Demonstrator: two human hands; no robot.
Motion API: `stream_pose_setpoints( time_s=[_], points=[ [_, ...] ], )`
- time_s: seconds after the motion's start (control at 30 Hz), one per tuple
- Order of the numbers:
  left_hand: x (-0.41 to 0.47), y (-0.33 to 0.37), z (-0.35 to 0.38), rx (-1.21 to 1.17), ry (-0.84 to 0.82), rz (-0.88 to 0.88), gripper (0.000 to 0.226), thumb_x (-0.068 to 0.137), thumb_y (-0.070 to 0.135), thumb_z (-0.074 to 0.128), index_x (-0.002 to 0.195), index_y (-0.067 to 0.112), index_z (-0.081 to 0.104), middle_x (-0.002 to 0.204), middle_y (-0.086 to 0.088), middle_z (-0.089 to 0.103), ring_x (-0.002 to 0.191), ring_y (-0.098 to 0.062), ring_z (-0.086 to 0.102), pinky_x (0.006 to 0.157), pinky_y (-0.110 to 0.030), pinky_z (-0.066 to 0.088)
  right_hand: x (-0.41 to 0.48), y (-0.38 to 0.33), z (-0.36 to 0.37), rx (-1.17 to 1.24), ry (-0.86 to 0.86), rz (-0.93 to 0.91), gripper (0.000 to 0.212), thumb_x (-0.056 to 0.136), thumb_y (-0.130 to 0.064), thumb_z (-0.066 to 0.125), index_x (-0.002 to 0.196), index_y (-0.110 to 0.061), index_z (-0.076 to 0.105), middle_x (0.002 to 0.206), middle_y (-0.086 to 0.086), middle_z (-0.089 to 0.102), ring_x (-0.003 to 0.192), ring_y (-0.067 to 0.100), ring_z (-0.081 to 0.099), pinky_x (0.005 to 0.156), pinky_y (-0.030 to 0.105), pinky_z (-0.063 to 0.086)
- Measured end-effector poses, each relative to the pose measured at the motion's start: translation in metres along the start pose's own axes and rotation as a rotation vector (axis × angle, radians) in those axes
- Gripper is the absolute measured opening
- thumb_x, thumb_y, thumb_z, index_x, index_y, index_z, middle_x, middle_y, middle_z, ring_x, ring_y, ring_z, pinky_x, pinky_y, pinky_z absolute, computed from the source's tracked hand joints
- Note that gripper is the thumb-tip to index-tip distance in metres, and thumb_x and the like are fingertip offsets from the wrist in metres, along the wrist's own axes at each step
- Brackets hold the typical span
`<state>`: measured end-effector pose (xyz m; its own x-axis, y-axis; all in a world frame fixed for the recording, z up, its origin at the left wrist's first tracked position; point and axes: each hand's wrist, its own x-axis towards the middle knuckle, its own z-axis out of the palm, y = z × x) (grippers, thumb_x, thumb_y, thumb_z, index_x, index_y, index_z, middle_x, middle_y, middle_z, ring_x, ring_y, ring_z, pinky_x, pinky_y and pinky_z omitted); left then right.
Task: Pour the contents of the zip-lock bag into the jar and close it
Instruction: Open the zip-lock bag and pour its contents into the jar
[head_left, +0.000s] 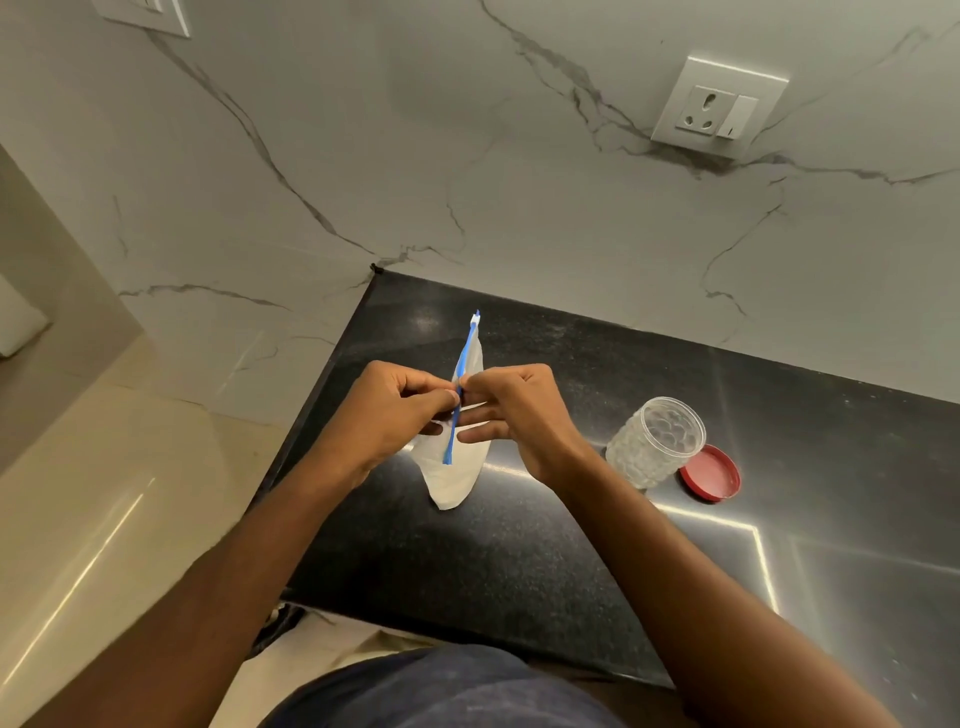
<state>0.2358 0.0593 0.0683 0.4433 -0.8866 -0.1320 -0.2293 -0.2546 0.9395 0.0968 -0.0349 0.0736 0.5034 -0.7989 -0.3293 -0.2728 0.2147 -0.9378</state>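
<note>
A clear zip-lock bag (453, 478) with a blue zip strip and white contents stands upright over the black countertop (519, 571). My left hand (387, 410) pinches one side of the bag's top edge. My right hand (514, 405) pinches the other side, thumb and forefinger meeting at the zip. A clear, bumpy plastic jar (652, 441) stands open to the right of my hands. Its red lid (710, 473) lies flat on the counter just right of the jar.
A white marble wall (467, 156) rises behind the counter, with a power socket (719, 106) at upper right. The counter's left edge drops off to a beige floor (104, 519). The front edge runs near my body.
</note>
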Motion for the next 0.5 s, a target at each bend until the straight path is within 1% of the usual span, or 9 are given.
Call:
stream_pose_setpoints(
  time_s=[0.07, 0.13, 0.2, 0.27, 0.33, 0.4, 0.5],
  points=[
    [-0.0006, 0.0007, -0.0009, 0.002, -0.012, -0.003, 0.019, 0.098, 0.02, 0.073, 0.084, 0.032, 0.078, 0.07, 0.018, 0.077, 0.07, 0.001, 0.077, 0.056, -0.009, 0.056, -0.0006, -0.0009, -0.0019, 0.021, -0.021, 0.016, 0.02, 0.099, -0.016, 0.065, 0.107, 0.0, 0.077, 0.097, 0.017, 0.08, 0.078, 0.033, 0.081, 0.069, 0.04, 0.068],
    [-0.001, 0.0005, -0.0011, 0.011, -0.018, -0.007, 0.014, 0.099, 0.019, 0.073, 0.089, 0.027, 0.08, 0.067, 0.021, 0.077, 0.072, 0.001, 0.077, 0.057, -0.009, 0.056, -0.001, -0.0013, -0.0036, 0.036, -0.039, 0.037, 0.02, 0.101, -0.015, 0.064, 0.108, -0.001, 0.076, 0.098, 0.016, 0.079, 0.078, 0.033, 0.081, 0.07, 0.04, 0.068],
    [-0.0016, 0.0001, -0.0014, 0.039, -0.005, 0.001, 0.01, 0.099, 0.021, 0.073, 0.099, 0.019, 0.083, 0.074, 0.017, 0.077, 0.072, 0.001, 0.076, 0.057, -0.008, 0.056, -0.001, -0.0008, -0.0047, 0.061, -0.06, 0.065, 0.023, 0.101, -0.016, 0.062, 0.112, 0.001, 0.075, 0.1, 0.017, 0.079, 0.079, 0.033, 0.081, 0.073, 0.041, 0.068],
    [-0.0028, 0.0001, -0.0004, 0.137, 0.02, 0.035, 0.012, 0.099, 0.025, 0.073, 0.104, 0.018, 0.083, 0.08, 0.015, 0.076, 0.069, 0.0, 0.076, 0.056, -0.006, 0.054, -0.0015, -0.0002, -0.0047, 0.101, -0.087, 0.083, 0.024, 0.101, -0.014, 0.061, 0.113, 0.001, 0.074, 0.102, 0.018, 0.079, 0.082, 0.035, 0.081, 0.074, 0.041, 0.067],
    [-0.006, 0.0015, 0.0017, 0.268, 0.054, 0.089, 0.015, 0.099, 0.027, 0.073, 0.107, 0.018, 0.083, 0.084, 0.012, 0.075, 0.067, -0.003, 0.074, 0.059, -0.005, 0.05, -0.0018, 0.0009, -0.0041, 0.122, -0.104, 0.078, 0.02, 0.1, -0.012, 0.06, 0.108, -0.001, 0.076, 0.1, 0.017, 0.08, 0.082, 0.035, 0.081, 0.071, 0.039, 0.067],
    [-0.0084, 0.003, 0.004, 0.35, 0.085, 0.127, 0.018, 0.099, 0.027, 0.073, 0.109, 0.015, 0.082, 0.089, 0.005, 0.076, 0.069, -0.002, 0.068, 0.064, -0.007, 0.045, -0.0023, 0.0023, -0.0029, 0.128, -0.118, 0.067, 0.019, 0.1, -0.01, 0.06, 0.102, -0.003, 0.077, 0.096, 0.013, 0.081, 0.081, 0.034, 0.081, 0.067, 0.037, 0.067],
    [-0.008, 0.0055, 0.0051, 0.425, 0.07, 0.125, 0.02, 0.101, 0.029, 0.07, 0.107, 0.012, 0.078, 0.092, 0.003, 0.071, 0.071, -0.005, 0.063, 0.067, -0.008, 0.043, -0.002, 0.0053, -0.0015, 0.125, -0.143, 0.054, 0.02, 0.1, -0.011, 0.06, 0.104, -0.002, 0.078, 0.099, 0.013, 0.082, 0.083, 0.034, 0.082, 0.068, 0.037, 0.066]
  ],
)
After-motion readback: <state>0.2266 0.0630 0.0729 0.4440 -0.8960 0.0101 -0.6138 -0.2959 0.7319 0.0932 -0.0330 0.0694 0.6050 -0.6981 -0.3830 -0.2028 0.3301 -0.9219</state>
